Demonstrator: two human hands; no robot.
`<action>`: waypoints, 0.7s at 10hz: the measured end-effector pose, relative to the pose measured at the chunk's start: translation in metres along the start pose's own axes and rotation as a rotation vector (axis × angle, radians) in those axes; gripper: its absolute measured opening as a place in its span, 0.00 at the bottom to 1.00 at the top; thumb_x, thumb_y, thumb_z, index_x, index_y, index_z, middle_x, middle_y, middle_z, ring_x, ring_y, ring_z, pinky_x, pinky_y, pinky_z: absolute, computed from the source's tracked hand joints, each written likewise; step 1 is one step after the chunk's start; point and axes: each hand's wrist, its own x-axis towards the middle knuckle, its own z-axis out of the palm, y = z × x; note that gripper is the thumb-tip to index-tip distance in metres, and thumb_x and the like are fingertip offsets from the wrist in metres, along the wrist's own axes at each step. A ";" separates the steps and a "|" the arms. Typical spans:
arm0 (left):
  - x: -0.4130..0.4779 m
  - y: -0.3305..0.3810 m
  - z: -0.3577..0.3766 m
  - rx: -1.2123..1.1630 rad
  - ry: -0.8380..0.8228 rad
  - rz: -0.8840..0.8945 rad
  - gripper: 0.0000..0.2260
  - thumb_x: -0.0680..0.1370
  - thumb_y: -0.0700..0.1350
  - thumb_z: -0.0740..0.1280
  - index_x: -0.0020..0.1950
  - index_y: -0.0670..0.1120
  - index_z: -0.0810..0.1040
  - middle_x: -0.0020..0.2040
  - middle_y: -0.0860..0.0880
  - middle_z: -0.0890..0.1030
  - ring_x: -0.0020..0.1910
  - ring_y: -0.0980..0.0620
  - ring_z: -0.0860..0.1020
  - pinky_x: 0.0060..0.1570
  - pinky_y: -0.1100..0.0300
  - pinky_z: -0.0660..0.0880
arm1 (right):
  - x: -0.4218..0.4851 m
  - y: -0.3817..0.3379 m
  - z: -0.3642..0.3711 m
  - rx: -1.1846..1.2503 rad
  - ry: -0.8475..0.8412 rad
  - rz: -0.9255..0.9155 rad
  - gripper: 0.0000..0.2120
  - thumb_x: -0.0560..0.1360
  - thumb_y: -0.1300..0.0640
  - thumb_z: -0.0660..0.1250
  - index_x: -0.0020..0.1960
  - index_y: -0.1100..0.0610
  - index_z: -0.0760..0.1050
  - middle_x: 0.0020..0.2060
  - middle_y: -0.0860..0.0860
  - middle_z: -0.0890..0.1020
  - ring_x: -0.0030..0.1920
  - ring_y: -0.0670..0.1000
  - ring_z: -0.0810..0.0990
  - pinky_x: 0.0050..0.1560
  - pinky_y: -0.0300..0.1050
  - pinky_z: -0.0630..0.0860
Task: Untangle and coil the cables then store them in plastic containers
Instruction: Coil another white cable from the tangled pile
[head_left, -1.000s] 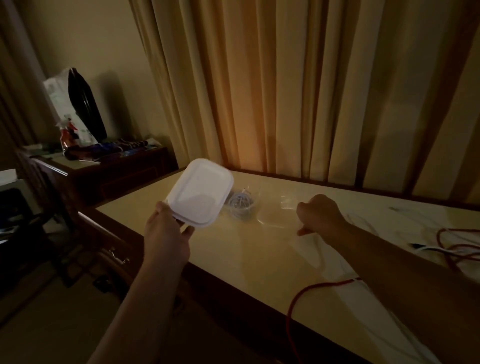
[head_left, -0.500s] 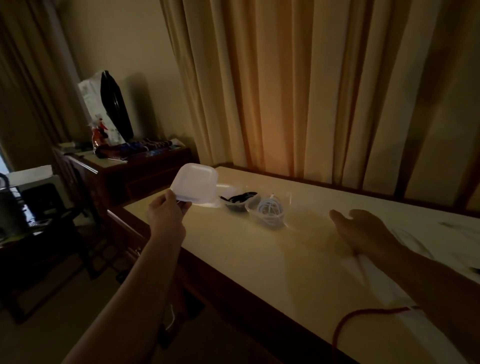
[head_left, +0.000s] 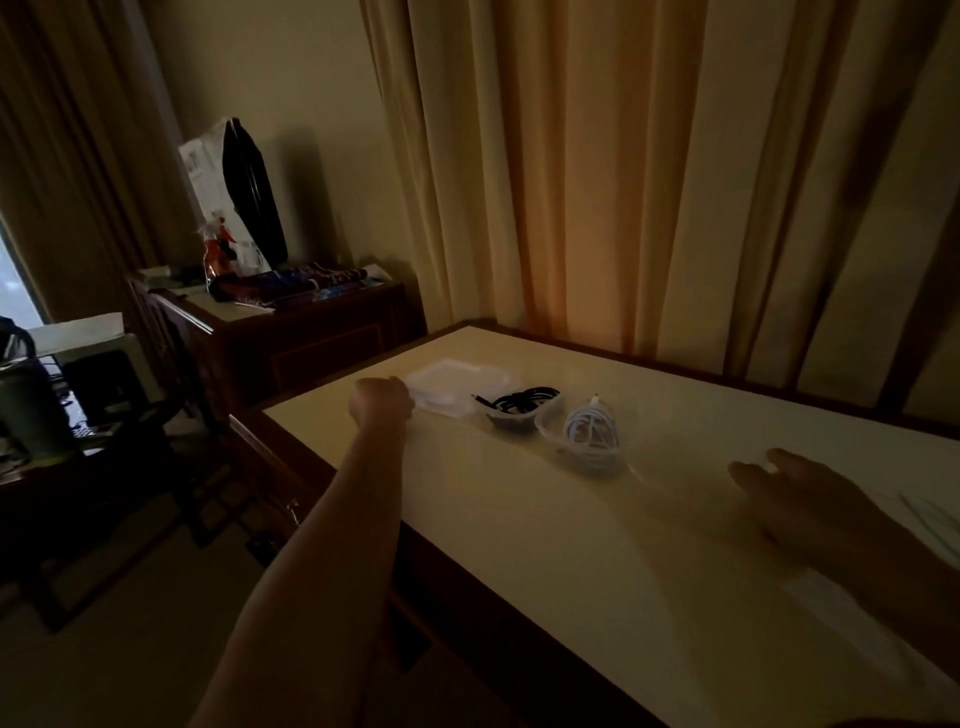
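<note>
My left hand grips the near edge of a white plastic lid, which lies low over the far left part of the pale table. Just right of the lid sits a clear container with a coiled black cable. Beside that stands a second clear container holding a coiled white cable. My right hand hovers open over the table at the right, fingers spread, holding nothing. White cable strands show at the right edge.
Long beige curtains hang behind the table. A dark wooden sideboard with boxes and cloth on it stands at the left, with a chair and clutter in front of it. The table's dark near edge runs diagonally.
My left hand has carried the lid forward and down to the table beside the black-cable container. My right hand opened from a fist and drew back to the right.
</note>
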 end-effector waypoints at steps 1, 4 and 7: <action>0.004 0.004 -0.001 -0.150 -0.072 -0.067 0.15 0.82 0.43 0.62 0.65 0.37 0.80 0.60 0.38 0.83 0.61 0.37 0.81 0.54 0.49 0.79 | 0.003 0.002 -0.001 0.073 0.017 0.020 0.30 0.82 0.42 0.61 0.80 0.53 0.62 0.78 0.56 0.65 0.74 0.61 0.68 0.71 0.55 0.64; -0.013 0.023 0.003 0.143 -0.159 0.146 0.18 0.84 0.50 0.60 0.60 0.36 0.80 0.59 0.38 0.82 0.58 0.37 0.80 0.52 0.52 0.75 | -0.007 -0.004 -0.007 0.059 -0.050 0.004 0.26 0.84 0.48 0.59 0.79 0.56 0.62 0.77 0.59 0.66 0.74 0.60 0.67 0.71 0.54 0.65; -0.233 0.081 -0.012 -0.242 -0.170 0.688 0.12 0.85 0.47 0.61 0.63 0.49 0.83 0.59 0.53 0.83 0.57 0.55 0.80 0.60 0.59 0.74 | -0.067 0.016 -0.052 -0.029 0.054 -0.252 0.23 0.86 0.51 0.55 0.79 0.52 0.62 0.77 0.49 0.67 0.76 0.51 0.66 0.75 0.46 0.60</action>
